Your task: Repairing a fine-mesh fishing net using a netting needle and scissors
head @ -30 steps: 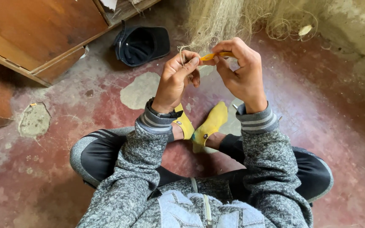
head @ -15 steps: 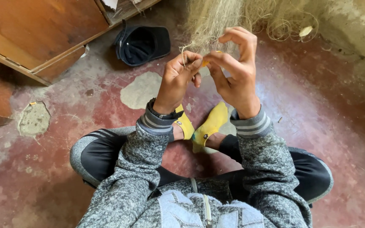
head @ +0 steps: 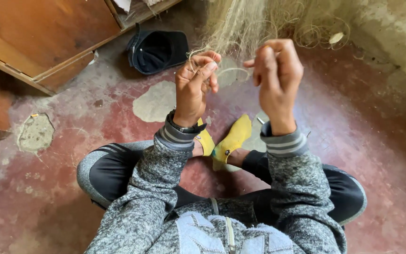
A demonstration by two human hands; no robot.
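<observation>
I sit cross-legged on a worn red floor in yellow socks (head: 233, 138). A pale fishing net (head: 243, 21) hangs bunched in front of me. My left hand (head: 193, 87) pinches a few strands of the net between thumb and fingers. My right hand (head: 278, 70) is raised beside it, fingers closed, drawing a thin pale twine (head: 233, 70) that loops across to the left hand. The yellow tool seen earlier is hidden inside the right hand or out of sight.
A dark cap (head: 158, 49) lies upside down on the floor beyond my left hand. A wooden cabinet (head: 38, 33) stands at the upper left. A rough pale wall (head: 400, 33) rises at the upper right. Bare cement patches (head: 153, 101) show in the floor.
My right hand has lifted up and away to the right, pulling the twine into a loop. The yellow tool it held is no longer visible. My left hand stays on the net.
</observation>
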